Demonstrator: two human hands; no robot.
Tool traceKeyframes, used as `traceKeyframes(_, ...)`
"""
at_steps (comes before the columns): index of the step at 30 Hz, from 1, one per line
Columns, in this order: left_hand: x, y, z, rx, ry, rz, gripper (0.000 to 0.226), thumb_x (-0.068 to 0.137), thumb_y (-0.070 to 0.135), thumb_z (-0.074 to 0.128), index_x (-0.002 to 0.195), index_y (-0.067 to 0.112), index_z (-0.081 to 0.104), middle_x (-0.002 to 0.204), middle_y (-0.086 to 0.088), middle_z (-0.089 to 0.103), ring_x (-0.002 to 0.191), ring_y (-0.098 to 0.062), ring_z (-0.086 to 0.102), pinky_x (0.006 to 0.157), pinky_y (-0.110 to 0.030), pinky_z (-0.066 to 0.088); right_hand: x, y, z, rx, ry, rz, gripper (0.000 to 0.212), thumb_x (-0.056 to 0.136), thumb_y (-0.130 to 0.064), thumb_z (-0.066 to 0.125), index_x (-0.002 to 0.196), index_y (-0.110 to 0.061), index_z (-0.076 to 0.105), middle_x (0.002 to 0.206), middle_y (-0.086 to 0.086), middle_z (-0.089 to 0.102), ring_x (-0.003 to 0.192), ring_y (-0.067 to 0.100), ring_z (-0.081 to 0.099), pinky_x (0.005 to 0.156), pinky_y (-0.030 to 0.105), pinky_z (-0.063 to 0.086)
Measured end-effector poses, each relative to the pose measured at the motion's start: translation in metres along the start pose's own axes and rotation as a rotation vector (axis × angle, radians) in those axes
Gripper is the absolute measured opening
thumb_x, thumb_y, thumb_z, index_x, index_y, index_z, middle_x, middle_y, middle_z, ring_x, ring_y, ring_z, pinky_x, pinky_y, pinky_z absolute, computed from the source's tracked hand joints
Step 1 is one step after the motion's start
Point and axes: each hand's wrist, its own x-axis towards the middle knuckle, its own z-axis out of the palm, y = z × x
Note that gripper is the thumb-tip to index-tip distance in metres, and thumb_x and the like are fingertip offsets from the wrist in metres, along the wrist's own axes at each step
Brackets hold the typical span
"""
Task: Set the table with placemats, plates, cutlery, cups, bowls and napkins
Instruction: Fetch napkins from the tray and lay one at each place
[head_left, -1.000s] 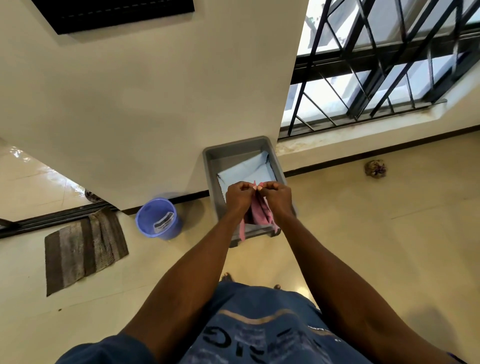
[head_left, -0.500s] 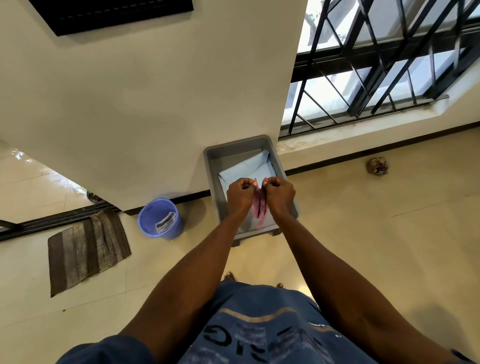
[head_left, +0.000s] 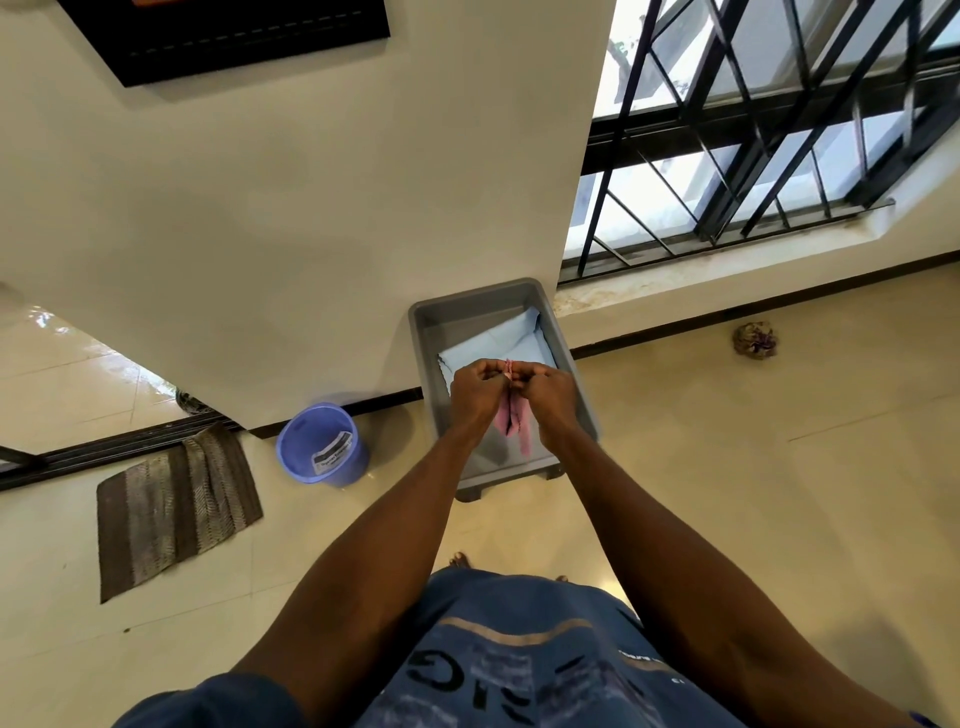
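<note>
Together, curled fingertips (head_left: 503, 375) of the left hand (head_left: 475, 397) and right hand (head_left: 550, 397) pinch a pink napkin's (head_left: 514, 428) top edge so it hangs folded above the grey bin (head_left: 519, 296), where a pale blue cloth (head_left: 498, 345) lies, probably for carrying to the table.

Tub (head_left: 574, 364) on floor (head_left: 727, 493) against wall; cloth (head_left: 519, 340) inside. Napkin (head_left: 514, 423) above tub. Bucket (head_left: 322, 452) left of tub; mat (head_left: 174, 506) farther left.

A home's tiled room: barred window (head_left: 753, 156), striped doormat (head_left: 174, 506), blue plastic bucket (head_left: 322, 449) by the wall
</note>
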Motion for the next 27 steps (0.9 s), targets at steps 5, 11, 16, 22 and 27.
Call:
traceKeyframes(5, 0.004, -0.003, -0.009, -0.044, -0.029, 0.018, 0.022, 0.083, 0.023, 0.077, 0.096, 0.006, 0.073, 0.089, -0.005, 0.074, 0.084, -0.019, 0.071, 0.080, -0.029, 0.059, 0.004, -0.002, 0.001, 0.148, -0.079, 0.177, 0.018, 0.095, -0.019, 0.060, 0.097, -0.006, 0.073, 0.075, 0.004, 0.070, 0.072, 0.015, 0.065, 0.064, 0.020, 0.052)
traceKeyframes(11, 0.014, 0.005, -0.023, 0.003, -0.093, 0.064, 0.019, 0.083, 0.019, 0.077, 0.093, 0.004, 0.074, 0.089, -0.009, 0.074, 0.081, -0.020, 0.070, 0.075, -0.029, 0.058, 0.010, -0.006, -0.005, 0.012, -0.198, 0.125, 0.022, 0.092, -0.028, 0.064, 0.104, -0.011, 0.073, 0.089, 0.002, 0.070, 0.071, 0.007, 0.060, 0.078, 0.027, 0.053)
traceKeyframes(16, 0.018, 0.020, -0.032, 0.104, -0.156, 0.148, 0.006, 0.091, 0.013, 0.067, 0.087, 0.009, 0.070, 0.085, -0.001, 0.069, 0.076, -0.011, 0.065, 0.069, -0.015, 0.052, 0.023, -0.012, -0.011, -0.126, -0.056, 0.045, 0.025, 0.096, -0.005, 0.051, 0.112, -0.014, 0.068, 0.117, 0.004, 0.063, 0.097, 0.017, 0.059, 0.069, 0.021, 0.048)
traceKeyframes(22, 0.032, 0.040, -0.046, 0.180, -0.150, 0.273, 0.005, 0.094, 0.010, 0.057, 0.094, 0.006, 0.062, 0.088, -0.007, 0.065, 0.077, -0.012, 0.059, 0.069, -0.019, 0.048, 0.048, -0.034, -0.019, -0.710, -0.211, -0.270, 0.049, 0.087, -0.004, 0.063, 0.129, -0.029, 0.060, 0.146, 0.007, 0.040, 0.125, 0.024, 0.045, 0.092, 0.037, 0.050)
traceKeyframes(27, 0.041, 0.060, -0.059, 0.174, -0.118, 0.326, 0.005, 0.094, 0.006, 0.054, 0.093, 0.011, 0.056, 0.087, -0.004, 0.063, 0.079, -0.015, 0.058, 0.072, -0.025, 0.048, 0.050, -0.056, -0.012, -0.877, -0.294, -0.408, 0.030, 0.088, -0.026, 0.069, 0.116, -0.019, 0.067, 0.140, 0.006, 0.050, 0.135, 0.027, 0.034, 0.111, 0.045, 0.029)
